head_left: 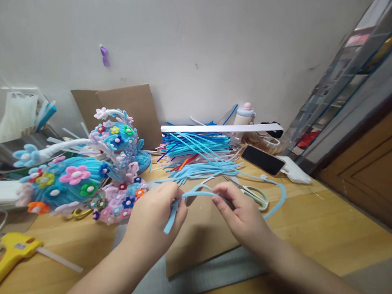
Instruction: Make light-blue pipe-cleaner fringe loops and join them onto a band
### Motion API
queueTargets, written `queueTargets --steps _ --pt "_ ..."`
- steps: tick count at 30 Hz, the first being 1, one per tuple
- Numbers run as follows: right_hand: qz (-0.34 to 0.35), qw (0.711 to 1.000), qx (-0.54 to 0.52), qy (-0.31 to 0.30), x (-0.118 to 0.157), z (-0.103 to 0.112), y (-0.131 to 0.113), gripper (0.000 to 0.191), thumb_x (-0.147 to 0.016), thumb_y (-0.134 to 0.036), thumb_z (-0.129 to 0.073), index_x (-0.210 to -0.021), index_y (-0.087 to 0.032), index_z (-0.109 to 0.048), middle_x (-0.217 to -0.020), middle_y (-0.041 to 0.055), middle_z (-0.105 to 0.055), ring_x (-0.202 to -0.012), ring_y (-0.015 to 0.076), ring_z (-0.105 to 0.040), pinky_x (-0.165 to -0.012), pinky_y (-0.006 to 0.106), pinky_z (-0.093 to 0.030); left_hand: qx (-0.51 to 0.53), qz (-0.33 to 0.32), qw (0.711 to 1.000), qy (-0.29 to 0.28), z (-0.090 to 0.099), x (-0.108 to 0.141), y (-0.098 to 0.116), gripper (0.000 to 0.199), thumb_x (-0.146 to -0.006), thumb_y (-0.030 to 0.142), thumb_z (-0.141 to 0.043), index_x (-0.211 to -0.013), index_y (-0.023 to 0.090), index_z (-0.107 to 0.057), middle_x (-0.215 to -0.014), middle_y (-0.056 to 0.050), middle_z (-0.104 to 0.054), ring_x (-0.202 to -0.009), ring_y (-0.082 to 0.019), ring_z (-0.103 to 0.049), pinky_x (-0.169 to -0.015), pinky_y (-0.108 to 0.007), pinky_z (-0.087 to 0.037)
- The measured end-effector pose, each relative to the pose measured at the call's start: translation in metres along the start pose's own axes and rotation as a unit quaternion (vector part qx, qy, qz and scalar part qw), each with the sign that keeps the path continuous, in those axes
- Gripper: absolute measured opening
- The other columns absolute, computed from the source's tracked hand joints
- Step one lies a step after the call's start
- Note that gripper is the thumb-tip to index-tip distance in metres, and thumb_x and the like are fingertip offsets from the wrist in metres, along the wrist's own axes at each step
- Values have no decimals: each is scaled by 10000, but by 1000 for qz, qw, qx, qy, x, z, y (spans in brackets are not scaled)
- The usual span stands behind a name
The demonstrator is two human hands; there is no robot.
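Observation:
Light blue pipe cleaners (200, 192) stretch between my two hands, above a brown cardboard sheet (199, 241). My left hand (156, 210) is closed around them, with short ends poking out below its fingers. Thumb and fingers of my right hand (238, 207) pinch the other side. A long blue strand (283, 193) curves out past my right hand over the table. Green-handled scissors (257, 196) lie just behind that hand, partly hidden. Beyond both hands is a heap of blue pipe cleaners (199, 169).
Blue fuzzy ornaments with colourful flowers (68, 181) stand at left. A yellow glue gun (18, 252) lies at front left. Toward the back right are a phone (263, 159), a white packet (295, 171) and a bottle (244, 115). A white strip (221, 128) rests across the pile.

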State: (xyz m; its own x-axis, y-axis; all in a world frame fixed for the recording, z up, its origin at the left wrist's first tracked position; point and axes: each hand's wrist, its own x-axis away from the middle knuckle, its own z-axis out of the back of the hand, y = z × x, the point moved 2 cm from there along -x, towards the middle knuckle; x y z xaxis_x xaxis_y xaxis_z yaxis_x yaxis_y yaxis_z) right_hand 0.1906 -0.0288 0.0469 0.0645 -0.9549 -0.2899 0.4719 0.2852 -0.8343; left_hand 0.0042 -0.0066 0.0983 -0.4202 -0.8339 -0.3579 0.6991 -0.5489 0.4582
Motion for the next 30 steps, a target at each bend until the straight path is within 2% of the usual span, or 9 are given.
queueTargets --steps 2,5,10,13,16,19,23,30 --pt "24 999 -2 -21 1 -1 -8 153 -887 -309 -433 -886 -214 -553 -731 -10 -546 -674 120 -511 -624 234 -382 30 34 998 48 -3 -3 -4 108 -779 230 -488 -681 191 -510 -726 -19 -599 -663 -164 -542 -594 -270 -385" --pt "21 999 -38 -24 3 -9 -15 176 -887 -292 -433 -820 -196 -564 -674 -17 -525 -627 105 -480 -588 218 -365 154 109 978 91 -7 -6 -12 128 -771 248 -523 -664 180 -535 -738 -16 -626 -641 -152 -559 -566 -253 -408" --pt "-59 986 -150 -38 8 -32 -8 231 -875 -355 -446 -760 -173 -532 -555 -45 -448 -478 70 -421 -469 193 -336 354 197 904 137 -14 -7 -24 135 -740 279 -593 -697 157 -555 -739 -21 -634 -616 -138 -569 -523 -224 -422" --pt "-126 962 -237 -59 10 -44 -1 268 -861 -410 -455 -764 -168 -515 -524 -58 -448 -389 44 -371 -380 170 -287 427 221 861 168 -15 -6 -27 153 -717 279 -633 -686 160 -541 -692 9 -621 -565 -107 -550 -500 -199 -404" --pt "-165 939 -290 -84 10 -52 2 288 -837 -436 -479 -768 -159 -516 -500 -67 -455 -340 31 -351 -336 155 -259 487 240 818 190 -15 -6 -28 164 -689 269 -665 -679 165 -538 -657 38 -612 -526 -84 -534 -489 -183 -399" --pt "-176 927 -313 -104 8 -56 3 302 -812 -443 -510 -777 -143 -533 -498 -67 -470 -328 27 -363 -328 149 -278 533 253 784 194 -14 -7 -28 188 -665 255 -683 -660 160 -521 -622 47 -600 -506 -75 -526 -475 -173 -393" --pt "-188 920 -326 -113 6 -57 3 315 -788 -450 -539 -779 -135 -545 -495 -67 -478 -329 25 -373 -326 144 -297 573 270 754 172 -15 -9 -29 230 -644 247 -695 -625 155 -486 -554 51 -573 -476 -78 -519 -448 -173 -384" --pt "-194 915 -325 -141 6 -64 9 346 -774 -479 -540 -805 -135 -568 -498 -58 -479 -336 41 -374 -332 167 -321 601 282 731 155 -17 -12 -32 240 -616 229 -716 -622 150 -490 -529 50 -558 -462 -74 -517 -443 -168 -392"
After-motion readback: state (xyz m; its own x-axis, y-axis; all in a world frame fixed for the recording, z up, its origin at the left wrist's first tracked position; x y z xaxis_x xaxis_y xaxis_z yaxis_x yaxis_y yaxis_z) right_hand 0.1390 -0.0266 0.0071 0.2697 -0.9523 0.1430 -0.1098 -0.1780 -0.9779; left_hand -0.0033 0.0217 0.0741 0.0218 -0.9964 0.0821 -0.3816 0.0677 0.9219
